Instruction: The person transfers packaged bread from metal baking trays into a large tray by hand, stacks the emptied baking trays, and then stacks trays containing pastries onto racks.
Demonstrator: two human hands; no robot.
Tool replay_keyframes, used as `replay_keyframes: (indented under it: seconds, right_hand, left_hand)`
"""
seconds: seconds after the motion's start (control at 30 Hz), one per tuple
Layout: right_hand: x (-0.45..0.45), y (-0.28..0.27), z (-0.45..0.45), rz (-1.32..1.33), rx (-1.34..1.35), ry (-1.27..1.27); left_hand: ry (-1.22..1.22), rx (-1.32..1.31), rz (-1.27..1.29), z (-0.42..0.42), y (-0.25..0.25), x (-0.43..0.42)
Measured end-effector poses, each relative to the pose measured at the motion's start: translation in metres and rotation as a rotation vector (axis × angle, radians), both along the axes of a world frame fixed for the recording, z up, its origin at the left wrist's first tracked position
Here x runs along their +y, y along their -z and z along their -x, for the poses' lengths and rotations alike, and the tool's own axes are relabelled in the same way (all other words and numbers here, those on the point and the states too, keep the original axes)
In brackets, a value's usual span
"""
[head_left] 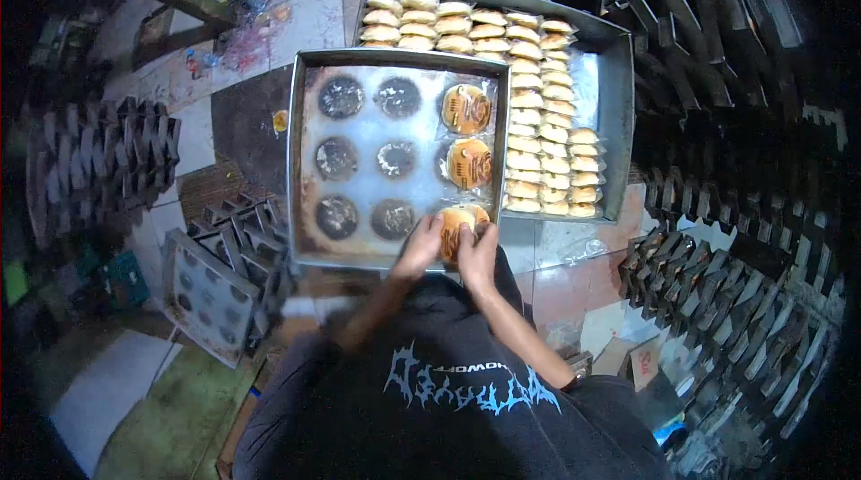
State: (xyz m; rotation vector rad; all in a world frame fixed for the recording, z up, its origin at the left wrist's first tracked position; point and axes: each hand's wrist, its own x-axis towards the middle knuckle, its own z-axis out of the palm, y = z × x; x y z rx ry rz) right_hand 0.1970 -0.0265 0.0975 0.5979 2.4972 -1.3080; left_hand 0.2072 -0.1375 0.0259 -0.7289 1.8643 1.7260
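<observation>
A metal baking tray (307,121) with dark round marks lies in front of me. Two wrapped buns (467,110) with brown printed tops lie in its right column. At the near right corner of the tray, my left hand (421,247) and my right hand (478,256) close from both sides on another wrapped bun (454,227). A second brown-topped piece shows just behind it, partly hidden by my fingers. The fingertips cover part of the held bun.
Behind and to the right, a larger metal tray (626,121) holds several rows of wrapped buns (527,103) standing on edge. Stacked dark trays (103,162) rise at left, with more stacks (717,301) at right. Another tray (211,292) leans at lower left on the tiled floor.
</observation>
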Motion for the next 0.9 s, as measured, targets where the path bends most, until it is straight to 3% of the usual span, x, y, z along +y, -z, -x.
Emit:
replay_keyframes:
  seconds: [0.03,0.1,0.17,0.2,0.27,0.33,0.4,0.47,0.57,0.63,0.67,0.8,0.9]
  right_hand:
    - [-0.003,0.007,-0.003,-0.051,0.013,0.016]
    - [-0.010,0.010,-0.003,-0.100,0.032,0.046]
    - [-0.014,-0.001,0.003,0.088,-0.246,0.378]
    - [-0.016,-0.010,0.006,0.087,-0.236,0.384]
    - [-0.021,-0.024,0.007,0.136,-0.343,0.347]
    - [-0.023,-0.054,0.014,0.247,-0.242,0.133]
    - [-0.021,-0.045,0.028,0.114,-0.041,0.014]
    - [-0.017,-0.024,0.070,0.125,0.106,0.065]
    - [-0.006,0.007,0.118,0.313,0.035,0.130]
    - [-0.008,0.013,0.119,0.352,0.082,0.184]
    - [-0.010,0.013,0.115,0.386,0.084,0.215]
    - [-0.014,-0.030,0.088,0.547,-0.132,0.336]
    - [-0.018,-0.072,0.130,0.594,0.020,0.210]
  left_hand:
    - [-0.041,-0.020,-0.074,-0.004,0.007,-0.001]
    - [-0.093,-0.054,-0.215,0.006,-0.025,-0.008]
    - [-0.139,-0.084,-0.365,-0.004,0.000,-0.024]
    - [-0.200,-0.117,-0.513,-0.008,0.010,-0.031]
    - [-0.149,-0.145,-0.506,0.008,-0.042,-0.045]
    - [-0.215,-0.072,-0.675,0.011,-0.054,-0.060]
    - [-0.168,-0.005,-0.555,0.033,-0.060,-0.062]
    - [-0.126,0.152,-0.521,0.084,-0.058,-0.053]
    - [-0.042,0.106,-0.607,0.128,-0.040,-0.040]
    - [-0.208,-0.009,-0.693,0.132,-0.022,-0.029]
    - [-0.244,-0.082,-0.720,0.129,-0.041,-0.030]
    - [-0.193,-0.001,-0.707,0.112,-0.068,-0.037]
    - [-0.198,0.151,-0.586,0.142,-0.115,-0.039]
